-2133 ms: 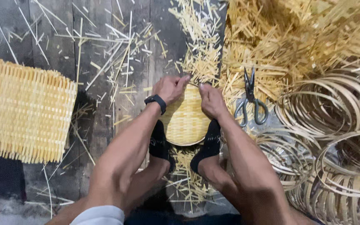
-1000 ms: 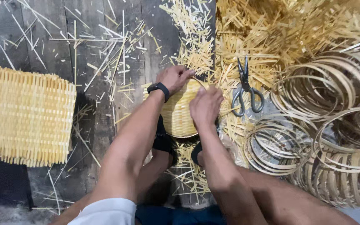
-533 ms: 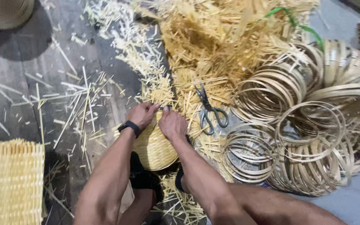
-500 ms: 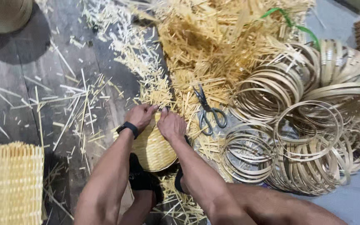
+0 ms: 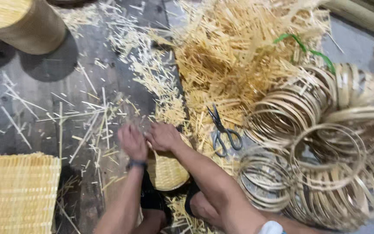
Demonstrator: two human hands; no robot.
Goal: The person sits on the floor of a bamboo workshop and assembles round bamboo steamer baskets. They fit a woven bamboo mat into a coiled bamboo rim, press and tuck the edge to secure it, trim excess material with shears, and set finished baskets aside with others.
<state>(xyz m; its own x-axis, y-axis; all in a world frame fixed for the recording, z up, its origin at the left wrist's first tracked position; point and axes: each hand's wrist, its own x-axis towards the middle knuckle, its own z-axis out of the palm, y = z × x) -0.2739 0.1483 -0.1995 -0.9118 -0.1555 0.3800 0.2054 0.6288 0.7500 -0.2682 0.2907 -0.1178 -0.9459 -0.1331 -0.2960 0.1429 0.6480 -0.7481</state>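
Down on the dark plank floor (image 5: pixel 44 93), a big heap of bamboo strips (image 5: pixel 239 60) and a pile of bamboo hoops (image 5: pixel 325 143) are lying to the right. Nearer, the small woven basket (image 5: pixel 167 173) is sitting between the person's feet, directly under both hands. The right hand (image 5: pixel 163 136) is gripping its far rim; the left hand (image 5: pixel 133 142), blurred, is closing beside it, and what it is holding I cannot tell. Scissors (image 5: pixel 222 132) are lying just right.

Matt woven-cane basket (image 5: pixel 166 171), dark metal scissors (image 5: pixel 222 132), rough wooden floor (image 5: pixel 44 102).
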